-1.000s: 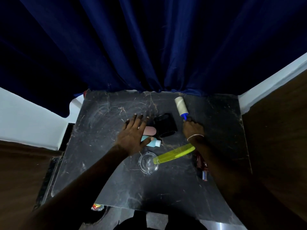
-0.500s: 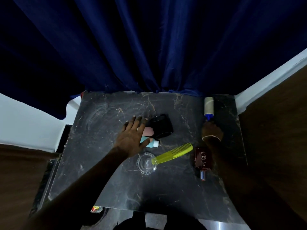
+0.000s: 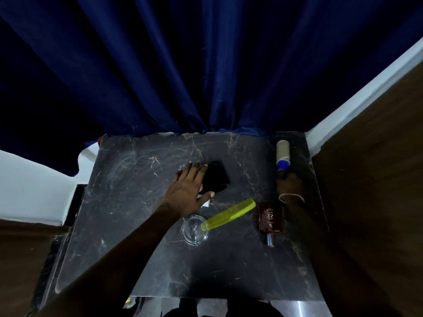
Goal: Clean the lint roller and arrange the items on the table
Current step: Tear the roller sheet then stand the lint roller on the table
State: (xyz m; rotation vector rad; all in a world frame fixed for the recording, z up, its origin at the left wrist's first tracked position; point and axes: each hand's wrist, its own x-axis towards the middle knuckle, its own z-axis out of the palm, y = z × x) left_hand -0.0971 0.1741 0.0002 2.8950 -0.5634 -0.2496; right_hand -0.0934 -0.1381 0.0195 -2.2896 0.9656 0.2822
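Dark marble bench (image 3: 128,202), blue curtain (image 3: 206,65) hanging behind its far edge.

Left hand (image 3: 187,191): flat, palm down, fingers straight and spread, near mid-bench. A small pale teal thing (image 3: 205,203) pokes out from under the palm on the thumb side (mostly hidden, can't tell what it is). Fingertips and thumb touch the left edge of a black case (image 3: 217,177), which lies flat just right of the hand.

Nearer the person than that hand: clear glass dish (image 3: 194,229), upright. Yellow-green comb (image 3: 229,213) lies diagonally, handle end over the dish rim, teeth end pointing far-right.

Right of the comb, close to its teeth end, not clearly touching: dark red flat bottle (image 3: 269,217) lying down, gold lettering up, metallic cap (image 3: 270,240) pointing at the person.

Lint roller (image 3: 282,152): far right corner of the bench, beige roll pointing at the curtain, blue collar at its near end. Whether the roll rests on the bench or is held just above it, can't tell.

Right hand (image 3: 289,183): just behind the blue collar, fingers curled round the roller's handle, handle itself covered by the hand. Thin bangle (image 3: 291,196) on that wrist. Hand sits beside the red bottle's far end.
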